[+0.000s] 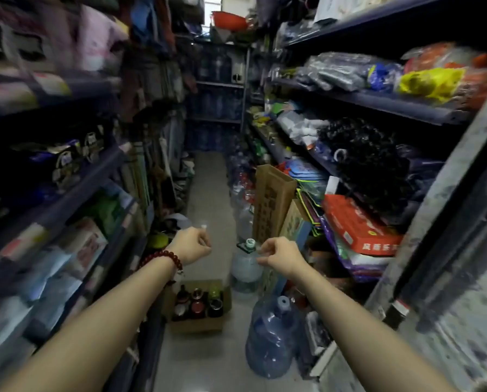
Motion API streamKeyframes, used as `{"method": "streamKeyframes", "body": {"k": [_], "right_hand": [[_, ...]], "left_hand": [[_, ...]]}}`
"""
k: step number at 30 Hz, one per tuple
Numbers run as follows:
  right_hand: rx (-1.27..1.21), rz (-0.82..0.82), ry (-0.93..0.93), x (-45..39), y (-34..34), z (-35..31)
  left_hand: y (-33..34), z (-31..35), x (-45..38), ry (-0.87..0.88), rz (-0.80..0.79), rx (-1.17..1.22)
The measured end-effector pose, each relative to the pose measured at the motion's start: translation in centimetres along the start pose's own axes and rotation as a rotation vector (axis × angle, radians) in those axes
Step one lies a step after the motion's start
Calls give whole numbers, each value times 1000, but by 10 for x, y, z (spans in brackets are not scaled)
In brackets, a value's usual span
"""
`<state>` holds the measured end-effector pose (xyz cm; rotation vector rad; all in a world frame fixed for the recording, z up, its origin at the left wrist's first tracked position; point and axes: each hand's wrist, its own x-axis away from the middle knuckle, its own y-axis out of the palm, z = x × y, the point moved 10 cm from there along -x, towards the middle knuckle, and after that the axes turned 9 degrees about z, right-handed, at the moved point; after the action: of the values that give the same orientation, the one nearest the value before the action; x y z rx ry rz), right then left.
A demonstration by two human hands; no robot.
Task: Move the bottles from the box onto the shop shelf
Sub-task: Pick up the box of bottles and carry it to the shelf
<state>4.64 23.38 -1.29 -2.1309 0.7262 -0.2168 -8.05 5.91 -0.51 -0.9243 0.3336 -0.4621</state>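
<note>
An open cardboard box point(197, 326) stands on the aisle floor, below and between my wrists. Several dark bottles point(197, 302) stand upright in it, some with red or green tops. Both my arms reach forward above the box. My left hand point(191, 246), with a red bead bracelet on its wrist, has its fingers curled in, and a small pale blur shows at the fingertips. My right hand point(279, 256) is also loosely closed, in front of a water jug. I see no bottle in either hand. Blue shop shelves point(75, 190) run along the left, blurred.
A blue water jug point(270, 338) stands on the floor right of the box, and a clear jug point(246, 268) behind it. A tall cardboard carton point(270, 199) leans on the packed right shelves point(400, 108). The narrow aisle floor point(208, 188) runs on to stacked jugs at the back.
</note>
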Motion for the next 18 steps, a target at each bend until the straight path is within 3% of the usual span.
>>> {"method": "streamKeyframes", "body": {"k": [18], "right_hand": [[-98,-239,-94,-203,114,-31]], "left_hand": [[-14,-102,-138,-323,125,5]]}}
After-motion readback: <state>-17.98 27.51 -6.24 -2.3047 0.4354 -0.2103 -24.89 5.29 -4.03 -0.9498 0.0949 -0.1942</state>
